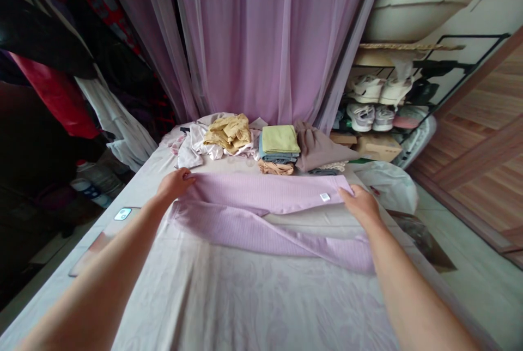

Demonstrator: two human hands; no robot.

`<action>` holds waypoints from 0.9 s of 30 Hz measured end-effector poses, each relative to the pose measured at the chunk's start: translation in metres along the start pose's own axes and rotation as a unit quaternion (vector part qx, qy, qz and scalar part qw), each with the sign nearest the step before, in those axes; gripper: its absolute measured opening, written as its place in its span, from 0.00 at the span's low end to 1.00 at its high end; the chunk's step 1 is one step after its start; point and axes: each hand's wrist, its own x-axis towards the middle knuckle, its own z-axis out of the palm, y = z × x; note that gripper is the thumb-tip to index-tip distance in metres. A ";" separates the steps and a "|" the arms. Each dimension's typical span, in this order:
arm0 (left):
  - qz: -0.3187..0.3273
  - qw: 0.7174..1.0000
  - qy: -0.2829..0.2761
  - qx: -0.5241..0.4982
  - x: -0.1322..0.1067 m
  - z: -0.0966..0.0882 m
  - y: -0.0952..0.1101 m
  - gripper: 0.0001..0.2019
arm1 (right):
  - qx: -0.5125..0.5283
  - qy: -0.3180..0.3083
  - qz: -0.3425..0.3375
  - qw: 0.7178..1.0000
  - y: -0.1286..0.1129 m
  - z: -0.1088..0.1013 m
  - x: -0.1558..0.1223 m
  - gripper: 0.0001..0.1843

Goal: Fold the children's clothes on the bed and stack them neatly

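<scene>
A lilac ribbed garment (pixel 261 194) lies spread across the bed, its upper layer folded over a lower band. My left hand (pixel 175 185) holds its left upper edge. My right hand (pixel 359 205) grips the right end of that edge, close to a small white label (pixel 324 197). Beyond the garment sit a folded green and blue stack (pixel 281 144), a crumpled yellow garment (pixel 227 133) and a taupe cloth (pixel 321 149). A pale patterned sheet (pixel 245 302) covers the bed beneath.
A sheer lilac curtain (pixel 261 35) hangs behind the bed. Dark and red clothes (pixel 53 67) hang at the left. Sneakers (pixel 370 100) stand on a rack at the right, above a cardboard box (pixel 378 146) and a white plastic bag (pixel 388 187). A phone (pixel 122 213) lies at the left.
</scene>
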 end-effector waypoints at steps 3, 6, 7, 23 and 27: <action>0.035 0.999 0.039 0.010 -0.003 0.021 0.020 0.23 | -0.043 0.011 0.050 0.998 -0.001 0.012 0.000 0.23; 0.125 0.989 0.081 0.011 -0.029 0.036 0.038 0.22 | -0.019 0.009 0.062 0.998 -0.002 0.015 -0.002 0.23; 0.163 0.983 0.079 0.000 -0.041 0.039 0.044 0.20 | -0.016 0.017 0.054 0.998 -0.003 0.014 -0.003 0.24; 0.403 0.907 -0.009 -0.124 -0.134 0.057 0.045 0.02 | 0.015 -0.170 -0.369 0.914 -0.125 0.042 -0.164 0.13; 0.395 0.912 -0.023 -0.107 -0.150 0.052 0.043 0.20 | 0.012 -0.204 -0.353 0.913 -0.129 0.037 -0.177 0.11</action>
